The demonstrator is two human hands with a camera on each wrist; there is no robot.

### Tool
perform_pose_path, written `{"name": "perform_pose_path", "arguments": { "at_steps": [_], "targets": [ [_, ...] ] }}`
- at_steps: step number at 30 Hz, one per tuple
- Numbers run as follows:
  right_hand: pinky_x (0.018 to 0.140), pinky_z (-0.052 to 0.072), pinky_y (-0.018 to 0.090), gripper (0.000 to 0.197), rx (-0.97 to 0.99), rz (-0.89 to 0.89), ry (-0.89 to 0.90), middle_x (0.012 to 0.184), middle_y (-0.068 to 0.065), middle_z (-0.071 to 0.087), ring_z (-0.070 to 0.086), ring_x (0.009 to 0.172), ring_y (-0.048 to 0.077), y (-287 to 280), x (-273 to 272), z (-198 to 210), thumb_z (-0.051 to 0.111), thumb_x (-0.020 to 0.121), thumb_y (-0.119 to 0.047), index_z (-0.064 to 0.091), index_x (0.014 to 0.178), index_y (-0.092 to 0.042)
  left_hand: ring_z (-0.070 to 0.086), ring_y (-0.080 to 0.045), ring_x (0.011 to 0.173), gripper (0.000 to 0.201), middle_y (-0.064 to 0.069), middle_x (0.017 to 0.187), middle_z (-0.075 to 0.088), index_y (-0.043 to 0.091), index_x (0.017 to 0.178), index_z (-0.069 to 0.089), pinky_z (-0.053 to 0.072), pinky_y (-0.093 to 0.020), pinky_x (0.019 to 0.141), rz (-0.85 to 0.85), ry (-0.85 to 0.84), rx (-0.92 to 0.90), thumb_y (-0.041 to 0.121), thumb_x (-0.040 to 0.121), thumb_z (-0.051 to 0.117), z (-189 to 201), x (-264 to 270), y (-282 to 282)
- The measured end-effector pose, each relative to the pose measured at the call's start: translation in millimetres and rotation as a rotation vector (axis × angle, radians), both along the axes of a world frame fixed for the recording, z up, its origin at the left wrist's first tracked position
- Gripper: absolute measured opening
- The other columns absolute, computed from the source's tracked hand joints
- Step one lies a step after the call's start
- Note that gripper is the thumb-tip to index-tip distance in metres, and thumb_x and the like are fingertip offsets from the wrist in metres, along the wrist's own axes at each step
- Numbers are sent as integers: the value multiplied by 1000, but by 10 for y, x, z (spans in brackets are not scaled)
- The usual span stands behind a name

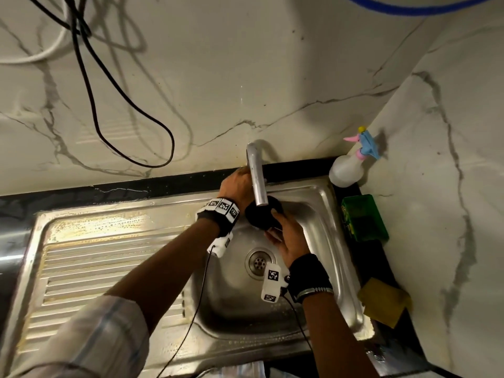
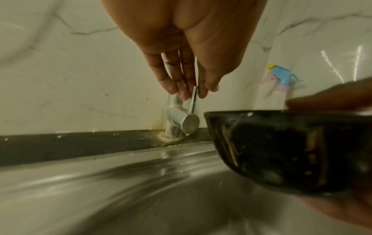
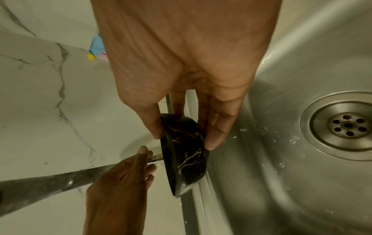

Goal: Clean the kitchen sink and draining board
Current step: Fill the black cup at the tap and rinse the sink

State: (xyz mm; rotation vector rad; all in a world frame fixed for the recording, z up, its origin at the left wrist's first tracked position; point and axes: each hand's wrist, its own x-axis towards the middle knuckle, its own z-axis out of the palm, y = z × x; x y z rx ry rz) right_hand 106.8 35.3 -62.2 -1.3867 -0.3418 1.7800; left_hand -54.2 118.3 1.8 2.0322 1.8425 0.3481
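The draining board (image 1: 90,257) lies at the left, its ribbed steel bare and streaked with yellowish residue. To its right is the sink (image 1: 321,214), with the drain (image 1: 259,262) at the middle of the basin.

The left hand (image 1: 236,186) reaches to the far edge of the sink. In the left wrist view its fingertips (image 2: 184,93) pinch the thin tap lever (image 2: 193,98); this grip is closed on the lever.

The right hand (image 1: 289,238) holds a small black bowl (image 1: 263,215) with gold veining directly under the tap spout (image 1: 257,175). Thumb on the rim and fingers on the outside clamp it; this grip is closed on the bowl. No water stream is visible.

Judged step: turning on the tap to rinse or fill the bowl. The next move calls for working the lever while keeping the bowl beneath the spout.

At the far right of the counter (image 1: 381,255) stand a spray bottle (image 1: 347,170), a green container (image 1: 364,218) and a yellow cloth (image 1: 383,302). No brand or readable writing is visible; the wristbands carry only black-and-white coded squares.
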Motion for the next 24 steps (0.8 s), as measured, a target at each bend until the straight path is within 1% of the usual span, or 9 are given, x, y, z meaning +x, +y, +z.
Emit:
{"name": "perform_pose_path", "arguments": {
  "at_steps": [2,4,8,14,16,18,20,23,24],
  "targets": [
    [83,56,34,36,26,27,13,118,9,73,68,109,27,13,-37,72,69,93,-27,65,129,-24,63,-41,98,26,-18,113,64,3,114,62,53,-45,82,-22,73,-45,20,95,54,52,9,79],
    [86,55,37,35,36,43,27,117,10,74,68,107,28,13,-72,103,68,94,-26,66,129,-24,64,-43,93,21,-19,105,66,3,108,63,54,-47,80,-58,141,-61,13,93,52,68,-15,103],
    [98,54,45,36,39,73,35,118,10,73,68,112,31,-19,-132,102,67,94,-23,65,130,-24,67,-38,84,14,-13,96,68,8,101,65,56,-43,74,-81,211,-63,12,90,57,108,-106,56],
    [83,58,40,39,47,72,44,116,12,73,68,111,30,-45,-159,85,65,92,-13,65,129,-25,65,-40,87,17,-13,98,69,12,100,67,49,-38,70,-59,177,-39,17,84,62,106,-220,-35],
    [86,59,41,39,42,66,32,117,12,73,67,113,31,-52,-157,71,67,90,-14,67,128,-26,65,-38,85,17,-12,95,69,13,99,68,48,-36,69,-45,154,-62,18,82,66,95,-233,-30],
    [92,57,45,38,33,61,22,116,12,73,67,112,31,-71,-155,50,66,91,-14,66,128,-25,66,-36,82,17,-11,91,70,14,98,69,47,-34,68,-35,149,-83,19,81,69,81,-238,-20],
    [93,57,45,39,22,71,9,115,11,74,68,111,31,-90,-149,20,65,92,-13,65,129,-25,66,-35,81,14,-10,88,70,14,96,70,45,-32,65,-14,161,-94,14,82,67,59,-236,-4],
    [81,59,37,41,1,66,3,116,12,73,70,109,30,-101,-141,-3,64,91,-11,65,129,-25,66,-35,81,15,-11,88,69,13,95,70,43,-31,64,12,186,-103,8,83,62,60,-213,5],
    [80,59,36,42,-10,63,6,117,12,73,70,108,30,-105,-140,-13,64,90,-10,65,129,-25,65,-35,81,15,-12,88,69,12,95,70,43,-32,64,14,189,-105,7,84,61,66,-205,6]
  ]
}}
